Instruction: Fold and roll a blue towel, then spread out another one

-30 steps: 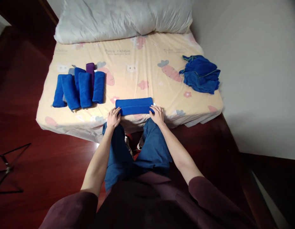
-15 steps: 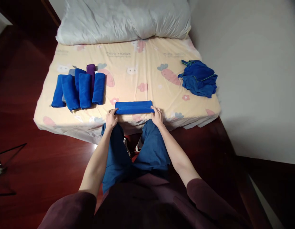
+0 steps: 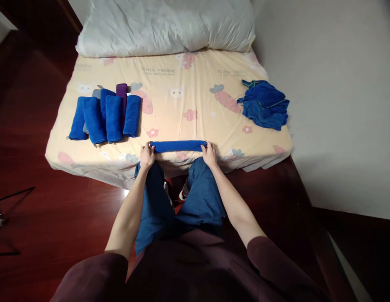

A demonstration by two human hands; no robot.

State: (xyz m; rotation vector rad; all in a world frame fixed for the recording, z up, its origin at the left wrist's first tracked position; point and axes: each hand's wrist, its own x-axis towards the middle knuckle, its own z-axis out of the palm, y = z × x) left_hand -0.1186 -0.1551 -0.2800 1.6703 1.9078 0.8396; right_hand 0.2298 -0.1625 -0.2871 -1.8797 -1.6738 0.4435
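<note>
A blue towel, folded into a long narrow strip, lies crosswise near the front edge of the bed. My left hand grips its left end, thumb and fingers closed on the cloth. At the other end my right hand pinches the towel in the same way. To the left lie several rolled blue towels side by side, with a purple rolled towel and a partly hidden grey one among them. On the right sits a crumpled heap of blue cloth with green edging.
The bed has a yellow sheet printed with carrots and rabbits. A large pale quilt is bunched at its far end. A white wall stands close on the right. A black stand's leg rests on the dark red floor.
The towel between my hands has gone from a wider folded band to a narrower strip, its far edge now nearer me. My right hand has shifted slightly right.
</note>
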